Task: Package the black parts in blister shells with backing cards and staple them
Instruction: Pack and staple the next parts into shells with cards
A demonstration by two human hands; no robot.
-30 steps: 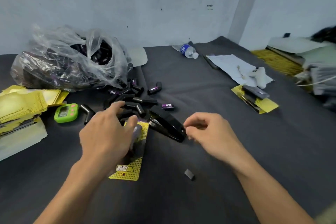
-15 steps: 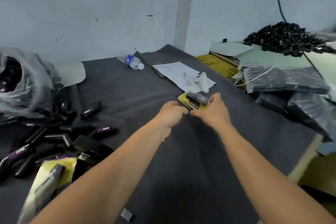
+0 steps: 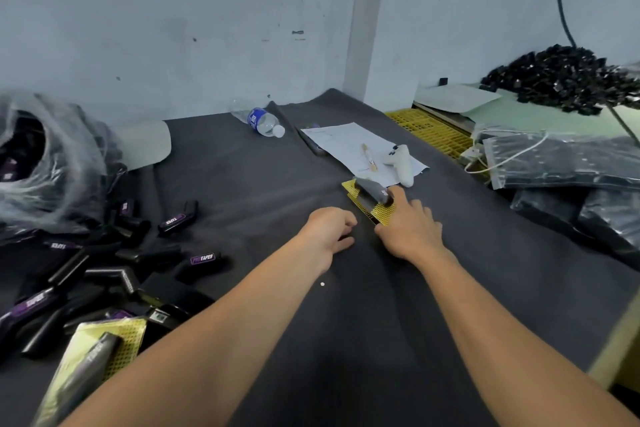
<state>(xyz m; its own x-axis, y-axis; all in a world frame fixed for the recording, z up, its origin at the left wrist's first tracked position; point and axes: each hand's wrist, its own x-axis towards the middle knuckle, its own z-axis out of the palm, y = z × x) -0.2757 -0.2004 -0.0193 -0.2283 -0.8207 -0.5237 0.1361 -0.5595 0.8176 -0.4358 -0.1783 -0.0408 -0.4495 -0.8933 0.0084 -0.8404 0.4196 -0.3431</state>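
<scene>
Although it grasps nothing, the right grip lies released, straight fingers touching the near end of the blister pack on its yellow backing card, probably squaring the pile. Just left, the left grip rests loosely curled, apparently empty. Well left, loose black parts and another carded pack await on the dark cloth-covered counter; a bare grey wall stands beyond.

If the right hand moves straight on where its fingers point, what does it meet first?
The yellow pack, directly ahead of the right hand; its fingertips seem to touch it, though depth is unclear.
</scene>
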